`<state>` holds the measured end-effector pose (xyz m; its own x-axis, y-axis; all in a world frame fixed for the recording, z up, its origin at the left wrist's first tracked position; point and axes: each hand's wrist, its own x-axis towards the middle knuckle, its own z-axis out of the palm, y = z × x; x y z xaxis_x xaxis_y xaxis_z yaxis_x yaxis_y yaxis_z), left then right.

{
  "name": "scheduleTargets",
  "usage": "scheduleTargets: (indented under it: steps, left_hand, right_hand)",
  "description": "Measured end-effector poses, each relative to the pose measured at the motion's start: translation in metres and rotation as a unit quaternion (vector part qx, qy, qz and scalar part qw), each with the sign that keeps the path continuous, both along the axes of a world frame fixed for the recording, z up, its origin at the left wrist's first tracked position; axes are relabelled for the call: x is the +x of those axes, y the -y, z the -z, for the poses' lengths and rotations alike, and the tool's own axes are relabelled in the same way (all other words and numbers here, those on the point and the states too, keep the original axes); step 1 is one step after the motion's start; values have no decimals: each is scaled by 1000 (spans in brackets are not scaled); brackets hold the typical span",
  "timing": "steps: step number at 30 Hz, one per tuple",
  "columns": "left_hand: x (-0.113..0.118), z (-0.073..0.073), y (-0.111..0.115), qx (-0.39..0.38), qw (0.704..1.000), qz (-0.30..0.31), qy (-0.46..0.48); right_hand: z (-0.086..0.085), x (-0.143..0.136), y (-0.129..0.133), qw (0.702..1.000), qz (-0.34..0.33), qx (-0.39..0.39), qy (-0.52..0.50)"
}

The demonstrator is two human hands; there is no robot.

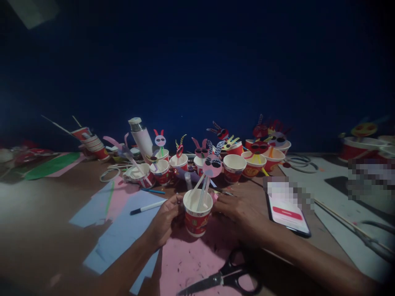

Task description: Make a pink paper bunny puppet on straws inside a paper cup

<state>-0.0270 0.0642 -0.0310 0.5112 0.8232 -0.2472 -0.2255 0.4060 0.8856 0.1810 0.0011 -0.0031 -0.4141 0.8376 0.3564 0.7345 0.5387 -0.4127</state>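
A red paper cup point(196, 224) with a white rim stands upright in front of me, between my two hands. Pale straws lean inside it, topped by a pink paper face point(212, 167) with dark eyes and patterned ears. My left hand point(168, 218) is closed against the cup's left side, its fingers curled near the rim. On the other side, my right hand point(236, 211) bends its fingers against the cup, the tips partly hidden behind it. Black-handled scissors point(220, 279) lie on a pink sheet point(177, 263) below the cup.
Several similar decorated cups point(235, 168) line the back, beside a white flask point(142, 139). Blue paper point(123, 230) and a marker point(148, 206) lie left. To the right are a phone point(286, 213), a thin stick point(336, 220) and a pale board point(348, 242).
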Motion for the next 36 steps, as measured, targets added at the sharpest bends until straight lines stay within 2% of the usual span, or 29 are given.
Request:
scheduleTargets:
  steps: [6, 13, 17, 21, 25, 28, 31, 36]
  left_hand:
    - [0, 2, 3, 30, 999, -2, 16]
    - [2, -2, 10, 39, 999, -16, 24]
    - [4, -2, 11, 40, 999, -5, 15]
    - [1, -2, 9, 109, 993, 32, -15]
    - [-6, -8, 7, 179, 975, 51, -119]
    - [-10, -15, 6, 207, 966, 64, -138]
    - [-13, -20, 4, 204, 965, 91, -140]
    - [-19, -19, 0, 162, 966, 131, -151]
  right_hand:
    - [-8, 2, 3, 999, 7, -33, 5]
    - [-5, 0, 1, 997, 56, -56, -26]
    - [-4, 0, 3, 994, 96, -48, -25]
    - [2, 0, 3, 990, 130, -57, -10]
    - [5, -1, 3, 991, 114, -74, -14]
    - [2, -2, 3, 993, 84, -80, -33]
    - [0, -4, 3, 991, 66, -103, -53]
    - [-2, -5, 3, 990, 50, -117, -56]
